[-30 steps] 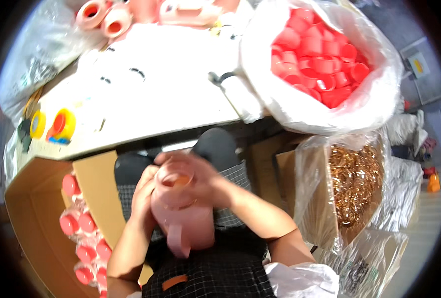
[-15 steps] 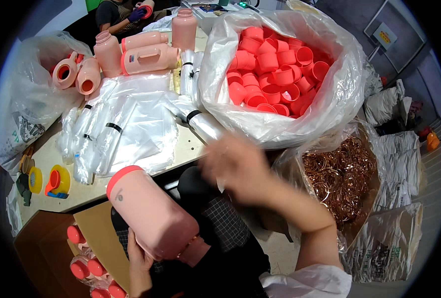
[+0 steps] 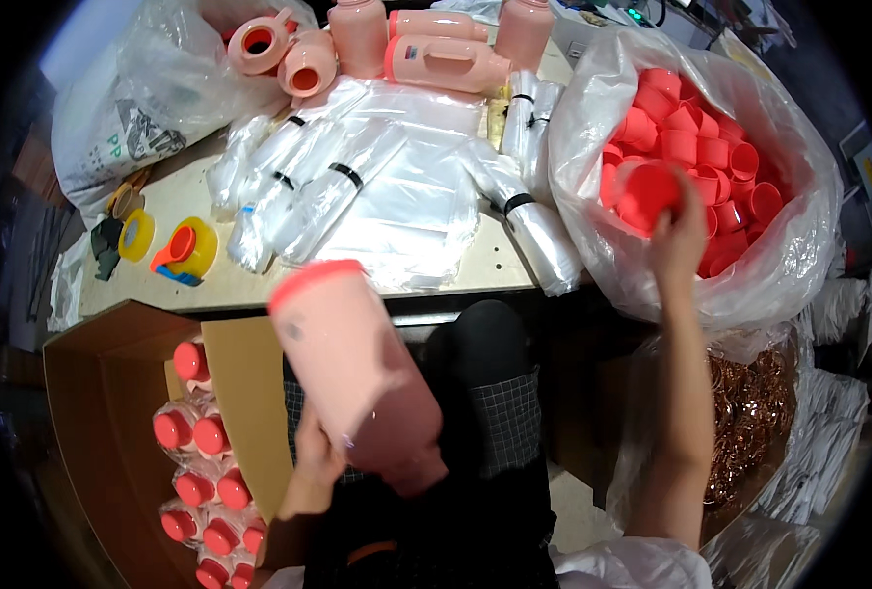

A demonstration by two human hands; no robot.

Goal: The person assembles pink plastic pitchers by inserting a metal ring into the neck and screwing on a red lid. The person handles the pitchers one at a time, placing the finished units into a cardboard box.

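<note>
A pink thermos flask [image 3: 359, 368] lies tilted above my lap, its red base towards the table and its narrow neck pointing down towards me. My left hand [image 3: 318, 447] is closed round its side. At the right, my right hand [image 3: 686, 236] grips a red plastic cup [image 3: 647, 196] at the near side of a large clear bag [image 3: 593, 250]. Many similar red cups [image 3: 713, 152] fill that bag. Motion blurs the held cup a little.
Clear plastic sleeves [image 3: 406, 206] cover the middle of the table, with more pink flasks [image 3: 446, 64] behind. An open carton [image 3: 112, 412] with red-capped flasks stands at my left. Copper-coloured rings [image 3: 750, 412] fill a lined box at the right. Tape rolls [image 3: 198, 250] sit at the table's left.
My right hand has moved from above my lap to the bag at the right and now holds a red cup. The flask stays in my left hand. The view has shifted.
</note>
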